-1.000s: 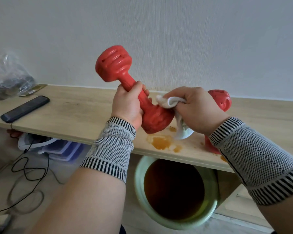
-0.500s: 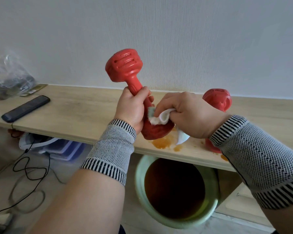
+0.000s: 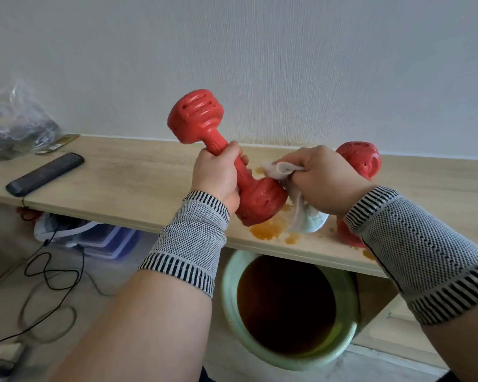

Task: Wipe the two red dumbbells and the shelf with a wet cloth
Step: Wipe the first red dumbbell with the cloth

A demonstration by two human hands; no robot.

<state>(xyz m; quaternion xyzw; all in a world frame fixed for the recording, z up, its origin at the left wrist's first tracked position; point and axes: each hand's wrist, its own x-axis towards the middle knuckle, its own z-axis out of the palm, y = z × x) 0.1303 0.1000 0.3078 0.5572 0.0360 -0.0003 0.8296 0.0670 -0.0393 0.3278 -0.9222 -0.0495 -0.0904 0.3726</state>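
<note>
Red plastic fills the left hand point(image 3: 218, 175): its fingers are wrapped round the handle of a red dumbbell point(image 3: 226, 158), held tilted above the wooden shelf point(image 3: 138, 183), upper head toward the wall, lower head near the shelf's front edge. Against that lower head the right hand point(image 3: 323, 180) pinches a bunched white cloth point(image 3: 301, 199), whose loose end hangs down to the shelf. Orange stains point(image 3: 268, 230) lie on the wood below the lower head and the cloth. Behind the right hand the second red dumbbell point(image 3: 362, 161) stands on the shelf, partly hidden by the wrist. Under the shelf a green pot point(image 3: 226, 293) sits with its mouth open; its inside looks dark brown, and I cannot tell if it holds anything. Farther left on the shelf lie a dark phone point(image 3: 44, 173) and a crumpled clear plastic bag point(image 3: 14, 125).
</note>
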